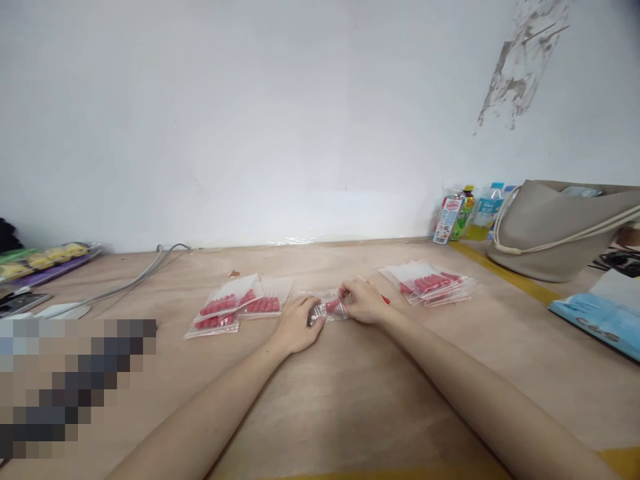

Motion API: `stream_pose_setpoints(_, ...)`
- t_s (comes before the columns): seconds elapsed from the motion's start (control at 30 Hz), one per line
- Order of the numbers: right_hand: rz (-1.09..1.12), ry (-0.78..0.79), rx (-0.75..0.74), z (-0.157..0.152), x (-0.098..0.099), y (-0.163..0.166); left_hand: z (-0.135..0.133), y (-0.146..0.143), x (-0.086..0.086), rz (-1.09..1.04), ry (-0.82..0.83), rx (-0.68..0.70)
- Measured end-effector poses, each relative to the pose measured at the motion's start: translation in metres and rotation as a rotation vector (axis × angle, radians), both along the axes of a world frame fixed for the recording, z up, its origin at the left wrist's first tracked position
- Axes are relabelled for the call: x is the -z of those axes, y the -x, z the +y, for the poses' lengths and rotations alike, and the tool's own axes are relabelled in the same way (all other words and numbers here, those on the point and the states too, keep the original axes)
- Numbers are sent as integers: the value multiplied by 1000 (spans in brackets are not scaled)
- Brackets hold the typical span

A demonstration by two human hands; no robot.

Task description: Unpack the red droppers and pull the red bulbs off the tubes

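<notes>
Between my hands on the wooden table is a small clear plastic bag [331,308] with red pieces in it. My left hand [296,327] has its fingers and thumb curled on the bag's left side. At the right side, my right hand [367,301] pinches the bag with bent fingers, partly hiding it. A small red object [385,300] peeks out behind my right hand; its kind is unclear. Left of my left hand lie filled clear bags [220,308] of red finger-shaped pieces with white tops. A stack of similar bags [431,283] lies beyond my right hand.
At the back right stand a carton [449,219] and drink bottles [484,215] beside a grey-beige bag [545,230]. A blue packet [600,323] lies at the right. A grey cable [143,277] crosses the left side, near a yellow-and-purple package [55,260]. A white wall [250,133] bounds the table.
</notes>
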State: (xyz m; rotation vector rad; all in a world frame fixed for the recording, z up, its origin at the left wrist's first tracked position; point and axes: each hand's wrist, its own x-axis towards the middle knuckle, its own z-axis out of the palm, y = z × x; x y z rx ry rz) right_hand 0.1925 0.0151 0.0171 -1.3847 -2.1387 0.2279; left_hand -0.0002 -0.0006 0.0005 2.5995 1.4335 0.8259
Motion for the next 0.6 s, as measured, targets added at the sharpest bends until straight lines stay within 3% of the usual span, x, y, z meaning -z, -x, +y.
stream_pose_setpoints(0.23, 126, 21, -72, -6, -5, -6, -2, 1, -1, 18, -9, -19)
stream_pose_setpoints(0.43, 506, 131, -73, -5, -20, -54, -9, -1, -1, 136, -51, -112)
stream_pose_setpoints(0.53, 684, 9, -5, -4, -18, -73, -18, -5, -6, 235, -106, -192)
stream_pose_setpoints(0.6, 668, -128, 66, -5, -11, -78, -24, -8, -10, 310, -133, -236)
